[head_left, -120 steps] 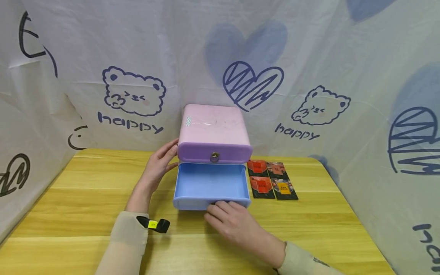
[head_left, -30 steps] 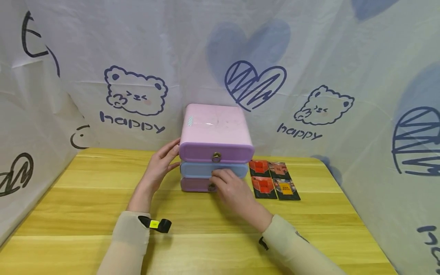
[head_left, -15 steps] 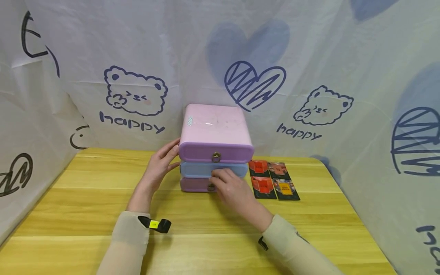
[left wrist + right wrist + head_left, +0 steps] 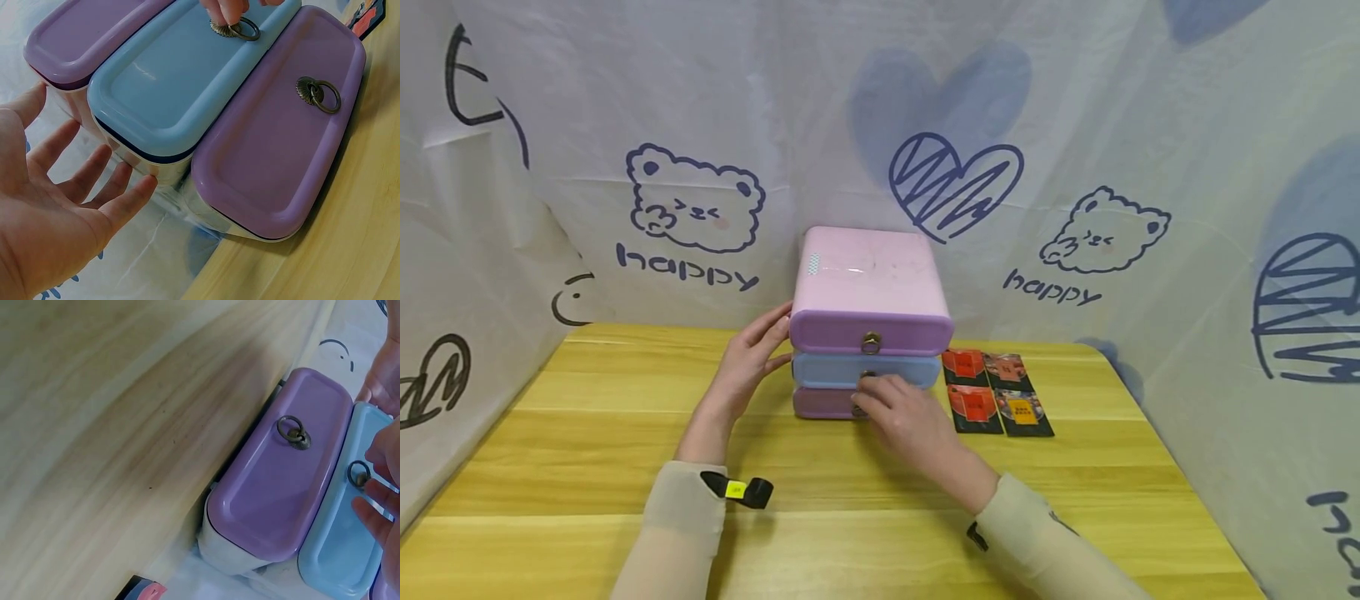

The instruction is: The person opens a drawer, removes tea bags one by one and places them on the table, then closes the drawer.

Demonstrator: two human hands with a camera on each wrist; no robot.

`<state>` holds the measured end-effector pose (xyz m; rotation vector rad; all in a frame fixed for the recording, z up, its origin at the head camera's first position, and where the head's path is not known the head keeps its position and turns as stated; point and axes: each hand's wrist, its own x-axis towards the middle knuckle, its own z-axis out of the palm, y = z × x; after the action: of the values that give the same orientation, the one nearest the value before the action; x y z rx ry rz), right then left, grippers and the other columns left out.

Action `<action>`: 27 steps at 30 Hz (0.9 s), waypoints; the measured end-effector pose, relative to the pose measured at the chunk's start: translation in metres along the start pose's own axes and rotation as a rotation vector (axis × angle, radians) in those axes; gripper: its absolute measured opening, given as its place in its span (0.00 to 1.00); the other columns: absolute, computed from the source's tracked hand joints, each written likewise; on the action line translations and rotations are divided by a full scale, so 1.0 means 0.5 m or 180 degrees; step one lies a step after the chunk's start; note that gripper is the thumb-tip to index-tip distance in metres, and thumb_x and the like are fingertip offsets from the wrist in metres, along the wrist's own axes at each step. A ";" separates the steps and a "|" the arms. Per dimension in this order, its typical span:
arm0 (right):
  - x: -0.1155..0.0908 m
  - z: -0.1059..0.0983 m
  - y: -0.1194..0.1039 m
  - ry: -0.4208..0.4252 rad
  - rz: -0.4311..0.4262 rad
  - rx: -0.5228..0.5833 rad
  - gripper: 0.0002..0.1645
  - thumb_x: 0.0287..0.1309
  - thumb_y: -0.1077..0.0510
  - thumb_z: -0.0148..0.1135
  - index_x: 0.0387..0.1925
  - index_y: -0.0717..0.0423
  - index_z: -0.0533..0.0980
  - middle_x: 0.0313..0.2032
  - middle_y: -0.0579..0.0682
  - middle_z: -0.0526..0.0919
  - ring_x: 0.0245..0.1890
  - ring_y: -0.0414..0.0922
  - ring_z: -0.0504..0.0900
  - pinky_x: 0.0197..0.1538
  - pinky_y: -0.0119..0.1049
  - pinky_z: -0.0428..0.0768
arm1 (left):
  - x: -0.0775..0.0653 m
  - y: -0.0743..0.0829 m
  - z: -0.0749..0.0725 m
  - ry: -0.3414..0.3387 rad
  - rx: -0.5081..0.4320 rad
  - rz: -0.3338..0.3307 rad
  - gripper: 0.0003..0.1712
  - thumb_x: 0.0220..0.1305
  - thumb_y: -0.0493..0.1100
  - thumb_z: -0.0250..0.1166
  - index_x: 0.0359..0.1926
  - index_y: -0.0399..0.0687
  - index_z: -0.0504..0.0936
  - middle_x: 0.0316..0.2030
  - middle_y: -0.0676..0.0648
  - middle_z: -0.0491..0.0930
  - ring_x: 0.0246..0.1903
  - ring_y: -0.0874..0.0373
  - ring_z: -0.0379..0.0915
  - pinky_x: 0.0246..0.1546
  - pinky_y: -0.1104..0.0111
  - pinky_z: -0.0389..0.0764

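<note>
A small chest has a pink top (image 4: 872,271) and three stacked drawers, all pushed in. The top drawer (image 4: 827,333) is purple, the middle drawer (image 4: 827,371) light blue and the bottom drawer (image 4: 823,403) purple. Each carries a brass ring pull, such as the blue drawer's ring pull (image 4: 358,475). My left hand (image 4: 745,362) rests its spread fingertips against the chest's left side. My right hand (image 4: 906,417) is at the front of the blue drawer, its fingers parted close about the ring pull; whether they touch it is hard to tell.
Right of the chest, several dark packets with red or yellow labels lie flat, among them a yellow-labelled packet (image 4: 1022,412). The wooden table (image 4: 820,533) backs onto a printed cloth (image 4: 820,108). A black strap (image 4: 737,489) is on the left sleeve.
The blue drawer stood pulled out four seconds ago and is now pushed in. Over the last half second my right fingers have shifted slightly down, baring the blue drawer's pull.
</note>
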<state>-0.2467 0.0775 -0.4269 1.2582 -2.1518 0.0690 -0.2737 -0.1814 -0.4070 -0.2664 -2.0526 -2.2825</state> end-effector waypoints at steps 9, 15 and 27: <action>-0.004 0.013 -0.022 -0.0509 -0.0239 -0.0158 0.16 0.58 0.60 0.52 0.48 0.52 0.75 0.50 0.46 0.74 0.50 0.44 0.68 0.49 0.35 0.75 | 0.000 0.001 0.000 0.0012 -0.0014 0.0001 0.30 0.61 0.59 0.56 0.63 0.57 0.66 0.63 0.50 0.62 0.55 0.57 0.62 0.55 0.52 0.69; -0.004 0.035 -0.033 -0.0763 -0.0348 -0.0476 0.13 0.61 0.56 0.51 0.47 0.48 0.75 0.47 0.44 0.73 0.43 0.43 0.68 0.36 0.34 0.76 | 0.000 0.001 0.001 -0.0002 -0.0019 0.0016 0.30 0.61 0.58 0.56 0.63 0.57 0.67 0.63 0.50 0.62 0.55 0.58 0.62 0.55 0.52 0.69; 0.002 0.049 -0.037 -0.0996 -0.0407 -0.0878 0.11 0.61 0.54 0.52 0.44 0.45 0.77 0.43 0.42 0.74 0.38 0.43 0.68 0.30 0.33 0.73 | 0.000 0.000 0.000 -0.0029 -0.0044 0.0016 0.30 0.62 0.58 0.56 0.63 0.57 0.66 0.63 0.49 0.62 0.56 0.58 0.61 0.55 0.52 0.69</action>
<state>-0.2445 0.0582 -0.4504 1.3048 -2.2351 -0.4919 -0.2738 -0.1816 -0.4069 -0.2827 -2.0389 -2.2975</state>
